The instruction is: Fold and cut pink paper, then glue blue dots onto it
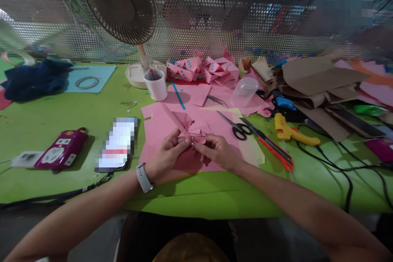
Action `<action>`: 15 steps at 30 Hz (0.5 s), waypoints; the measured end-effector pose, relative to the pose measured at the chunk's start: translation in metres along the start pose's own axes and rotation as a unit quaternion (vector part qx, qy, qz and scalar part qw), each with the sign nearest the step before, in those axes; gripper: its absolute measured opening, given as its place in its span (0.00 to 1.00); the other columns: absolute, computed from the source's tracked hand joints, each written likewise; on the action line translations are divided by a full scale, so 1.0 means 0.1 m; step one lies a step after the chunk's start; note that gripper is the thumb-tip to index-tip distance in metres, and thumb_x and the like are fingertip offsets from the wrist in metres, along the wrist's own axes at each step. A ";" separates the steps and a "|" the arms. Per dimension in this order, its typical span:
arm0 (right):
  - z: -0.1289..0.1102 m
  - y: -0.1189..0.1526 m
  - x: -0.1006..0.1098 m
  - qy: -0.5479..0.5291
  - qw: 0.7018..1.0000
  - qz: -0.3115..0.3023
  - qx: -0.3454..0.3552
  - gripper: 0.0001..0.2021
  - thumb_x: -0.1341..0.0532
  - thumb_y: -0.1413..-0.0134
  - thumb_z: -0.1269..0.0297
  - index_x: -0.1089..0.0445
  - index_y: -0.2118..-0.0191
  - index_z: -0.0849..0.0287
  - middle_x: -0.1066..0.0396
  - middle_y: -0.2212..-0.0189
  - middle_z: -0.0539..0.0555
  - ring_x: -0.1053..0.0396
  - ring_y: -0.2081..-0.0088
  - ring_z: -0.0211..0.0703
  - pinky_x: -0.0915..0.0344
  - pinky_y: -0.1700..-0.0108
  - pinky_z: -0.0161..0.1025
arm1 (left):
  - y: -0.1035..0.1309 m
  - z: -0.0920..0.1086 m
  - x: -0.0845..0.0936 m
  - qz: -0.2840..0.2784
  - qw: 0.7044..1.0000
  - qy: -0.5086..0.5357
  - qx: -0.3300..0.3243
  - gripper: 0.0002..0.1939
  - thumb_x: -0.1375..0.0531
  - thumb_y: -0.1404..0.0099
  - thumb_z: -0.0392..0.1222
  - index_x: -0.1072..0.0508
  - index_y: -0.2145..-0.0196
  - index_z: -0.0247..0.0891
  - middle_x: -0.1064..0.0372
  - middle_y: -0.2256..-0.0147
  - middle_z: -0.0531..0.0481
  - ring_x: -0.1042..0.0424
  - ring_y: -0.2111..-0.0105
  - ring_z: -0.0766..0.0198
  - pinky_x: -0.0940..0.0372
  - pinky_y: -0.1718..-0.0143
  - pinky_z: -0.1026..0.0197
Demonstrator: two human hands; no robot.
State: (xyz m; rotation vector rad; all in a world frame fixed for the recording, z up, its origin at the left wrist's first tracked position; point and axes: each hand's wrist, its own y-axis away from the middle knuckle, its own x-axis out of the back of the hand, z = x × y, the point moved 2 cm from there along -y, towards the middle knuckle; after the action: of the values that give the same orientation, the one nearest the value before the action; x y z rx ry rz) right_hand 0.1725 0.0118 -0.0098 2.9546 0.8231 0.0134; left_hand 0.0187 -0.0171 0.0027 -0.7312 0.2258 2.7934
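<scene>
Left hand (pixel 166 153): thumb and fingers pinch the left side of the folded pink paper piece (pixel 199 131), over the flat pink paper sheet (pixel 153 127) on the green-topped table (pixel 104 102). Right hand (pixel 219 153): pinches the right side; exact fingertip contact appears blurred. Apply light, even pressure to avoid crushing folds. Farther right, keep the black-handled metal scissors (pixel 241 129) and red-and-black utility knife (pixel 273 147) clear of the paper.

Held paper (pixel 199 128) is pink, paper shapes (pixel 218 69) pink with blue dots, tabletop (pixel 101 104) lime green.
</scene>
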 end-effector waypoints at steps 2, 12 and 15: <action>0.00 0.00 0.00 -0.002 1.000 0.001 0.000 0.17 0.33 0.51 0.50 0.29 0.71 0.62 0.30 0.81 0.48 0.35 0.84 0.31 0.36 0.83 0.29 | 0.00 0.00 0.00 0.000 1.000 0.001 -0.001 0.13 0.35 0.38 0.44 0.35 0.60 0.38 0.25 0.68 0.50 0.25 0.68 0.64 0.31 0.62 0.59; 0.00 -0.01 -0.03 -0.057 0.997 -0.024 -0.046 0.21 0.32 0.54 0.46 0.31 0.71 0.62 0.26 0.79 0.50 0.28 0.80 0.36 0.30 0.79 0.31 | -0.01 0.01 0.02 0.038 0.999 0.011 0.012 0.15 0.33 0.41 0.43 0.37 0.65 0.37 0.26 0.70 0.51 0.25 0.70 0.64 0.30 0.67 0.61; 0.00 -0.01 -0.02 -0.058 0.997 -0.028 -0.046 0.21 0.33 0.53 0.46 0.31 0.72 0.62 0.26 0.80 0.50 0.27 0.80 0.37 0.29 0.78 0.33 | -0.01 0.00 0.01 0.032 0.999 0.016 0.009 0.14 0.33 0.41 0.42 0.35 0.65 0.37 0.27 0.72 0.53 0.26 0.71 0.66 0.31 0.68 0.62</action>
State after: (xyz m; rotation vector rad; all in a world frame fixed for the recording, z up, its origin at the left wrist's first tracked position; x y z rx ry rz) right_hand 0.1701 0.0113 -0.0103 2.8152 0.8649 -0.1178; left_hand 0.0180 -0.0157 0.0023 -0.7792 0.2847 2.8372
